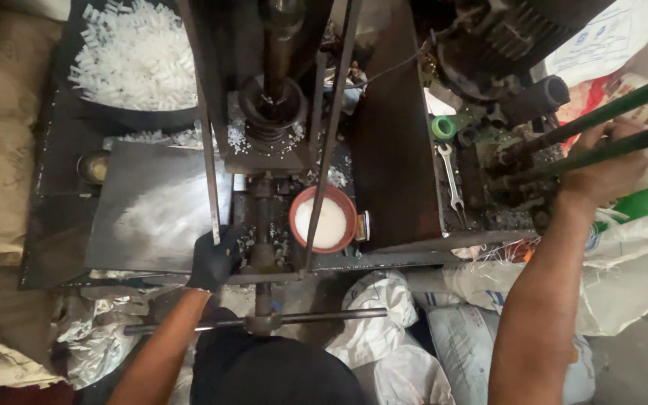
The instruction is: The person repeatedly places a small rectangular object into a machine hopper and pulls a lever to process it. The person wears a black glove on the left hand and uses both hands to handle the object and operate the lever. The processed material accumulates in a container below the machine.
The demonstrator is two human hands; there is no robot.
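We looked down at a dark, dirty machine (279,112). Our left hand (214,260) wore a black glove. It was closed around the bottom end of a thin metal rod (205,142) that went up along the machine, right at the front edge of a flat grey metal plate (151,206). Our right hand (609,169) was bare. Its fingers were wrapped tight around two long green bars (609,127) far out on the right side.

Between our arms sat a small orange bowl (323,219) with white powder in it, on the machine's low shelf. A big dark pan (133,60) full of little white pieces stood at the back left. A silver wrench (451,176) lay near the green bars. White sacks (384,330) were piled on the floor below, and a green bottle (643,201) lay past our right hand.
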